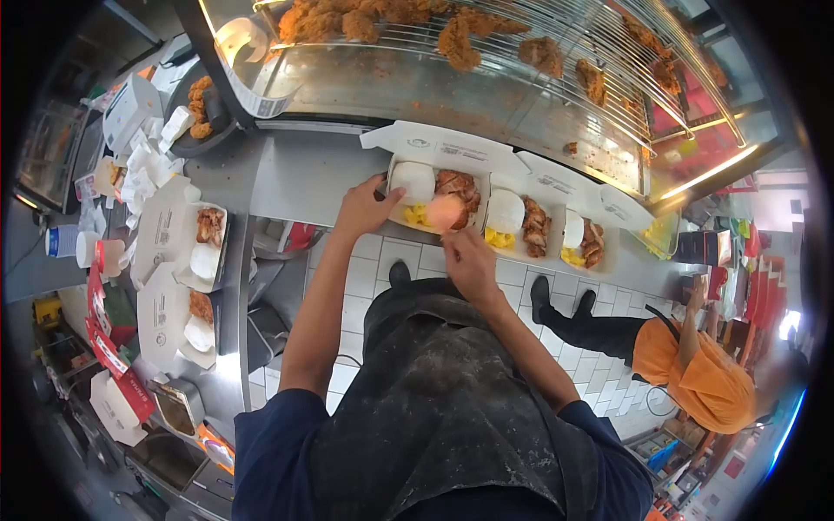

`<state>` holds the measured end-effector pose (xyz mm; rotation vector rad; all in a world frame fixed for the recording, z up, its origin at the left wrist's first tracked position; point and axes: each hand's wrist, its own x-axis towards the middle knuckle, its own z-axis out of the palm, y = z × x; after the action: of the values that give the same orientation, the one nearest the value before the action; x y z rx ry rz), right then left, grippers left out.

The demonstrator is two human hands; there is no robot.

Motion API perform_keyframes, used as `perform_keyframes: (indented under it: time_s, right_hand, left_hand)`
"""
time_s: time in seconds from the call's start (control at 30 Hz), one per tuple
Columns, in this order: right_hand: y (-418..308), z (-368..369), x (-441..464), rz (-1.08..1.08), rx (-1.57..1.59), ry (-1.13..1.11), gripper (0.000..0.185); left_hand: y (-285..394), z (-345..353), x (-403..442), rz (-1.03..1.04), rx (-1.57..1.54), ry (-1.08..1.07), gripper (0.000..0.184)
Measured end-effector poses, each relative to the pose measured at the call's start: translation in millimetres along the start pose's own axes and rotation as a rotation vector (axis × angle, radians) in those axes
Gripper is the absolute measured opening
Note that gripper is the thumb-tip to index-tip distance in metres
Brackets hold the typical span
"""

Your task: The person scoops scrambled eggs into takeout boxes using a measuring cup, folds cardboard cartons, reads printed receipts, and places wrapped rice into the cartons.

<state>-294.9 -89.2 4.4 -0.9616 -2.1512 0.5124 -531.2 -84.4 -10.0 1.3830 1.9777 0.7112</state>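
My left hand grips the left edge of an open white cardboard meal box, its thumb over the rim beside a white mound of rice. Browned meat pieces and yellow chunks also lie in this box. Closed at the box's front edge is my right hand. Just beyond its fingertips, over the box, shows a blurred, round, pinkish-orange thing, seemingly held by those fingers; its kind is unclear. Two similar filled boxes, a middle box and a right box, stand alongside.
A glass-fronted warmer with fried chicken on wire racks rises behind the boxes. More open meal boxes sit on the left counter, near crumpled paper. A co-worker in an orange shirt stands at right.
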Motion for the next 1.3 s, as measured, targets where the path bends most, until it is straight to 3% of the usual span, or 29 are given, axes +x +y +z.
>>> perform_keyframes:
  time_s: [0.17, 0.23, 0.3, 0.37, 0.4, 0.47, 0.53, 0.63, 0.7, 0.77, 0.87, 0.93, 1.0, 1.07, 1.23, 1.3]
  right_hand:
    - [8.5, -17.7, -11.8, 0.116, 0.058, 0.12, 0.007]
    - [32.1, -27.7, -12.8, 0.142, 0.041, -0.129, 0.01]
    - [47.7, -49.6, -9.9, 0.108, 0.079, -0.01, 0.009]
    - [52.1, -93.4, -18.1, 0.288, 0.219, 0.004, 0.005]
    - [53.4, -115.3, -15.2, 0.277, 0.247, 0.071, 0.003]
    - [85.4, -158.9, -33.0, 0.377, 0.361, 0.118, 0.003]
    - [101.8, -211.4, -42.5, 0.619, 0.791, 0.277, 0.004]
    - [145.1, -297.7, -56.0, 0.591, 1.059, 0.596, 0.01]
    - [177.6, -361.5, -54.0, 0.459, 0.955, 0.777, 0.012]
    - [216.5, -419.2, -45.4, 0.496, 0.647, 0.955, 0.018]
    - [297.2, -479.0, -25.6, 0.679, 0.198, 0.82, 0.021]
    - [385.4, -497.3, -20.6, 0.703, -0.02, 0.57, 0.022]
    - [437.8, -498.3, -1.8, 0.579, -0.446, 0.211, 0.021]
    - [484.2, -484.4, 14.3, 0.643, -0.557, -0.005, 0.019]
    - [513.0, -431.6, 46.1, 0.615, -0.65, -0.212, 0.014]
    - [504.0, -412.4, 49.5, 0.251, -0.463, -0.325, 0.013]
  left_hand:
    - [6.3, 11.4, 2.9, -0.016, -0.09, 0.035, 0.051]
    - [15.3, 22.0, -5.1, -0.019, -0.099, 0.002, 0.051]
    - [29.1, 27.6, 9.2, -0.01, -0.117, 0.007, 0.051]
    - [39.9, 43.2, -3.6, -0.079, -0.086, -0.038, 0.052]
    - [48.3, 47.7, -6.3, -0.152, -0.108, -0.077, 0.054]
    - [59.1, 72.6, -8.1, -0.122, -0.082, -0.015, 0.055]
    - [72.9, 94.2, -10.5, -0.083, -0.059, 0.028, 0.055]
    - [106.2, 124.9, -8.4, -0.184, -0.196, -0.056, 0.052]
    - [123.6, 145.1, -5.3, -0.214, -0.251, -0.088, 0.051]
    - [139.6, 165.3, -5.4, -0.214, -0.275, -0.083, 0.051]
    - [136.6, 193.3, -0.9, -0.218, -0.273, -0.076, 0.052]
    - [148.8, 203.5, -2.2, -0.229, -0.261, -0.073, 0.052]
    - [183.3, 202.1, -8.2, -0.33, -0.332, -0.142, 0.048]
    - [197.8, 203.1, -11.5, -0.336, -0.323, -0.147, 0.049]
    - [197.4, 197.4, -25.9, -0.4, -0.371, -0.129, 0.053]
    - [179.9, 199.4, -30.9, -0.448, -0.458, -0.103, 0.056]
